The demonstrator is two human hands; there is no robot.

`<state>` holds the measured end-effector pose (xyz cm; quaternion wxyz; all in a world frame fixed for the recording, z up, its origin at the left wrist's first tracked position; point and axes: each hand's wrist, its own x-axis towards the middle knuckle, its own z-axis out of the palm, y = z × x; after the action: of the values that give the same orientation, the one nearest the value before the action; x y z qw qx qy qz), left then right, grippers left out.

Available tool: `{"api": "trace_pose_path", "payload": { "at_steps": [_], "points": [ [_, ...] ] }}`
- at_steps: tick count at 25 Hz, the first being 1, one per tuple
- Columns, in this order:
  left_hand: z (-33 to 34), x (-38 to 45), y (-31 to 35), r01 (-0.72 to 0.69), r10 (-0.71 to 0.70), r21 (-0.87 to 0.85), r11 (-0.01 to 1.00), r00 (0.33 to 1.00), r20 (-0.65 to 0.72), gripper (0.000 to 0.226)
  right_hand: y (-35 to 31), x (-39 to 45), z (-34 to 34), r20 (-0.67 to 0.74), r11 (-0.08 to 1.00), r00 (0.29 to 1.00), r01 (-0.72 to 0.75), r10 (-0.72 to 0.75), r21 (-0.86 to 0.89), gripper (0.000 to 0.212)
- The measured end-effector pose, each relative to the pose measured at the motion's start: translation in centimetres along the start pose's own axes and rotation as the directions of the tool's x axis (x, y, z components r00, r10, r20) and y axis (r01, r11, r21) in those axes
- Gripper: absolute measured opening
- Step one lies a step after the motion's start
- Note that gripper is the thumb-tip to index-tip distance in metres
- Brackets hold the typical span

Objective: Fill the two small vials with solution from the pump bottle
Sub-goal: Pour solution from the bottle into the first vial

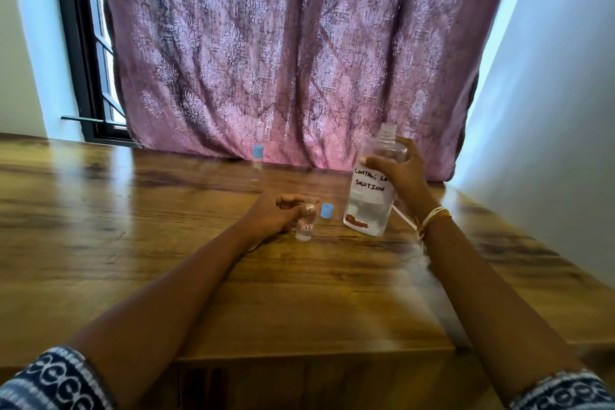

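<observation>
The open vial (304, 226) stands upright on the wooden table (133, 226), a little past the middle of it, with a small white label on its side and clear liquid low inside. My left hand (276, 215) pinches it near the neck, thumb and fingers curled round the glass, the heel of the hand resting on the wood. Its blue cap (327, 211) sits on the table just beside it, to the right and apart from it.

Further right, my right hand (397, 173) grips the big clear solution bottle (372, 196) round its upper half, fingers wrapped behind and thumb across the front. The bottle is tilted slightly and lifted, its threaded neck bare at the top; whether its base touches the table I cannot tell. A hand-written white label faces me, and clear liquid fills its lower part. A thin white tube (404, 218) lies on the table behind it, near my wrist with its bangles (432, 218).

The second vial (257, 165) stands well back, capped in blue, near the far table edge.

The table is glossy brown wood with dark grain. Behind it hangs a pink patterned curtain (283, 53), a dark window frame (83, 53) to its left, pale walls on both sides.
</observation>
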<state>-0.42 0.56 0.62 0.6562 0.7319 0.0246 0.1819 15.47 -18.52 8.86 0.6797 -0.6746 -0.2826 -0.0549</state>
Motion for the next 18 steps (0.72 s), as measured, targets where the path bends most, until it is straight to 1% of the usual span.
{"api": "trace_pose_path", "payload": {
  "at_steps": [3, 4, 6, 8, 10, 11, 12, 13, 14, 15, 16, 17, 18],
  "points": [
    [-0.1, 0.0, 0.0, -0.006, 0.006, 0.004, 1.000, 1.000, 0.005, 0.032, 0.1, 0.0, -0.8, -0.043, 0.998, 0.998, -0.045, 0.047, 0.043, 0.071],
    [0.0, 0.0, 0.1, -0.003, 0.003, 0.007, 1.000, 1.000, 0.005, 0.032, 0.1, 0.0, -1.0, -0.050, 0.998, 0.998, -0.047, 0.050, 0.048, 0.071],
    [0.1, -0.2, 0.3, -0.002, 0.002, 0.009, 1.000, 1.000, 0.007, 0.030, 0.3, 0.2, -1.5, -0.055, 0.998, 0.997, -0.050, 0.052, 0.038, 0.077],
    [0.2, -0.3, 0.4, -0.015, 0.015, -0.021, 1.000, 1.000, 0.021, 0.025, 0.2, 0.2, -1.8, -0.029, 0.998, 0.998, -0.063, 0.064, 0.027, 0.083],
    [0.3, -0.6, 0.6, -0.019, 0.020, -0.044, 0.999, 0.999, 0.025, 0.023, 0.0, 0.0, -1.9, 0.015, 0.994, 0.995, -0.102, 0.101, 0.028, 0.094],
    [0.3, -0.7, 0.7, -0.018, 0.019, -0.046, 0.999, 0.999, 0.025, 0.023, -0.2, -0.3, -1.9, 0.014, 0.993, 0.994, -0.105, 0.104, 0.047, 0.099],
    [0.4, -0.7, 0.7, -0.017, 0.019, -0.046, 0.999, 0.999, 0.026, 0.023, -0.5, -0.9, -1.8, -0.045, 0.996, 0.996, -0.074, 0.077, 0.052, 0.101],
    [0.3, -0.7, 0.8, -0.018, 0.019, -0.044, 0.999, 1.000, 0.025, 0.022, -0.7, -1.7, -1.6, -0.165, 1.000, 0.986, 0.003, 0.001, 0.023, 0.098],
    [0.3, -0.8, 0.8, -0.016, 0.017, -0.041, 0.999, 1.000, 0.021, 0.021, -0.7, -2.6, -1.2, -0.316, 0.993, 0.942, 0.108, -0.116, -0.044, 0.090],
    [0.3, -0.7, 0.8, -0.013, 0.014, -0.039, 0.999, 1.000, 0.022, 0.021, -0.5, -3.6, -0.8, -0.438, 0.969, 0.864, 0.219, -0.248, -0.115, 0.074],
    [0.2, -0.6, 0.7, -0.010, 0.011, -0.040, 0.999, 1.000, 0.022, 0.021, -0.2, -4.7, -0.1, -0.491, 0.938, 0.799, 0.299, -0.347, -0.177, 0.054],
    [0.2, -0.6, 0.7, -0.004, 0.005, -0.043, 0.999, 1.000, 0.022, 0.021, 0.1, -6.0, 0.9, -0.451, 0.913, 0.794, 0.348, -0.408, -0.213, 0.035],
    [0.3, -0.6, 0.7, 0.002, -0.001, -0.047, 0.999, 1.000, 0.022, 0.022, 0.4, -6.9, 1.8, -0.325, 0.891, 0.834, 0.378, -0.446, -0.253, 0.023]
  ]
}}
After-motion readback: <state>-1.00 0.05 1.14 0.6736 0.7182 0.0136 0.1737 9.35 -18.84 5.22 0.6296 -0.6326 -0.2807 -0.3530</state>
